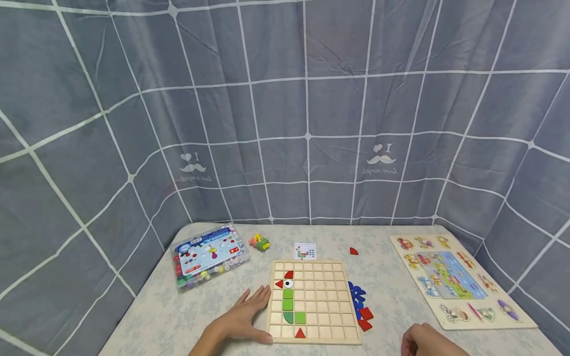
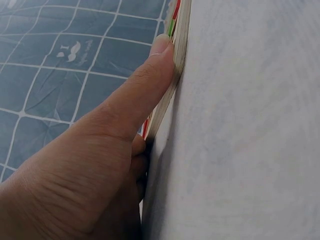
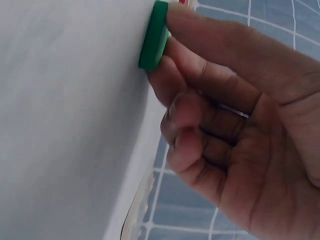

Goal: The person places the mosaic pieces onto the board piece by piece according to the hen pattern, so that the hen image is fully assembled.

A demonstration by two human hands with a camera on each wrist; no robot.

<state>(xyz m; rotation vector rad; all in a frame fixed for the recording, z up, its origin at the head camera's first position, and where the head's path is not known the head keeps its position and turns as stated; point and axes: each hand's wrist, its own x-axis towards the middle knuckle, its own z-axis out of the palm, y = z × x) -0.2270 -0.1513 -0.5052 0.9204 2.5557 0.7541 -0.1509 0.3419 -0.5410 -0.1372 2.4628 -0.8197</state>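
Right wrist: green piece (image 3: 152, 40) in fingers (image 3: 167, 82), its full outline hidden.

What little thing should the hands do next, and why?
I'd say the right hand could carry the green piece over to the wooden board, because it pinches that piece off to the board's right, the left hand rests at the board's left edge, and many of the board's squares are bare.
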